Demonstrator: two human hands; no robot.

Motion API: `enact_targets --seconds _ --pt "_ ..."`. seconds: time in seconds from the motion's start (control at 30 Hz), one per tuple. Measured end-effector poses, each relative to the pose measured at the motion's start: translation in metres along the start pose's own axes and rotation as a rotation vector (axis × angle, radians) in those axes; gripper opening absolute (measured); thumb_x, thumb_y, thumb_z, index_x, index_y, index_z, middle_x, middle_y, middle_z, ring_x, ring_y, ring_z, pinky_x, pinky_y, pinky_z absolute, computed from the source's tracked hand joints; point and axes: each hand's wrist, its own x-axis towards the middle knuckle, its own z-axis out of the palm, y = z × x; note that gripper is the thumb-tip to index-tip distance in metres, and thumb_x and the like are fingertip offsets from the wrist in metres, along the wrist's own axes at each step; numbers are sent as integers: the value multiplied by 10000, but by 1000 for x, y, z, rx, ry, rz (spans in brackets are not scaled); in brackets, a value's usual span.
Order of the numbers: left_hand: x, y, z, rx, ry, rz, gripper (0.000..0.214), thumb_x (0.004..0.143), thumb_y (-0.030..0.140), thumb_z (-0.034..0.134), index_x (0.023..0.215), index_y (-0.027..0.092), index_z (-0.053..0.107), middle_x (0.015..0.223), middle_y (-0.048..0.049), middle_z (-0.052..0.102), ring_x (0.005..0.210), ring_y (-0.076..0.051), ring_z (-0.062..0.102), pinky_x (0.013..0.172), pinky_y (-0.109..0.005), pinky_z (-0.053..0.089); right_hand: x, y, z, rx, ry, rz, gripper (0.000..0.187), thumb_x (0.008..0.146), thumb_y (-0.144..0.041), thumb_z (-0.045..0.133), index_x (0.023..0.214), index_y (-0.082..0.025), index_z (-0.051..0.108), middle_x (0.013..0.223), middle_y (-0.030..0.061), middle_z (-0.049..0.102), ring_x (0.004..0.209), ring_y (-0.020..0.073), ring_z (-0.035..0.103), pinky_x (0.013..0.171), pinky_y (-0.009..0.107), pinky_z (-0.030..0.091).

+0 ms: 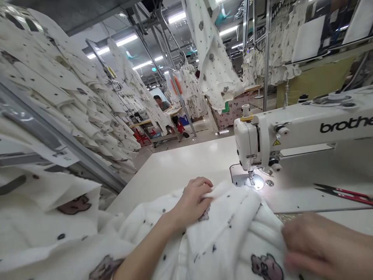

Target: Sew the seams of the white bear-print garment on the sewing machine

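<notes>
A white fleece garment [227, 229] with small dark spots and pink-brown animal prints lies bunched on the white sewing table [180, 163], just in front of the needle. My left hand [194, 202] rests on its upper fold with fingers curled, pinching the fabric. At the lower right, my right hand [317, 245] is blurred and lies against the garment's right edge; its fingers do not show clearly. The white Brother sewing machine [305, 128] stands to the right, its presser foot [251, 177] lit over the metal needle plate, a little beyond the fabric.
Red-handled thread snips [344, 193] lie on the table right of the needle. Stacks of the same printed fabric [81, 109] fill racks on the left. More garments hang overhead [215, 70]. Another person [159, 102] sits at a distant table.
</notes>
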Motion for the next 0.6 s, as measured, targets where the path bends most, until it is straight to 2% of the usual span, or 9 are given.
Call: enact_targets --seconds 0.1,0.2,0.27,0.37,0.43,0.5,0.53,0.6 --pt "-9 15 -5 -59 -34 200 138 777 145 420 878 184 505 1006 -38 554 989 -162 474 922 -283 328 43 10 -6 -213 6 43 162 750 -91 428 684 -189 539 751 51 573 686 192 533 604 291 352" --pt "-16 39 -6 4 -198 340 169 739 73 425 858 181 476 898 -28 568 879 -153 504 842 -273 378 84 10 3 -267 13 109 166 728 -56 418 744 -158 549 799 75 576 706 204 542 585 284 334" --pt "-20 55 -3 101 -322 344 171 718 61 446 838 180 469 920 -26 557 868 -156 504 819 -269 393 102 3 13 -266 16 106 167 734 -59 413 781 -152 544 814 75 577 703 199 545 575 276 330" --pt "-26 67 6 243 -351 182 220 743 58 413 920 175 472 1035 -59 522 923 -183 498 823 -298 411 110 -8 21 -274 -1 76 184 727 -42 408 803 -159 528 805 53 589 707 179 553 567 252 324" --pt "-30 66 12 380 -322 -56 290 756 32 352 985 160 476 1085 -108 499 897 -218 525 775 -356 438 103 -11 19 -301 -12 96 217 704 -15 408 824 -156 522 780 48 598 673 177 562 534 249 310" --pt "-33 60 17 490 -317 -283 328 740 8 322 979 143 501 1020 -142 527 797 -252 562 672 -397 456 86 -7 13 -352 -17 151 296 663 24 410 891 -130 518 786 72 605 645 201 572 496 262 292" --pt "-34 56 19 514 -322 -354 315 733 11 327 951 134 517 951 -145 550 744 -264 570 627 -403 454 76 -2 11 -380 -20 185 347 644 43 409 938 -111 511 788 87 608 630 214 576 478 268 285" --pt "-32 49 21 511 -316 -396 257 741 43 345 891 125 538 825 -131 568 688 -279 569 585 -406 443 53 10 7 -440 -40 266 406 620 75 401 984 -74 505 729 101 605 570 236 575 437 277 272"
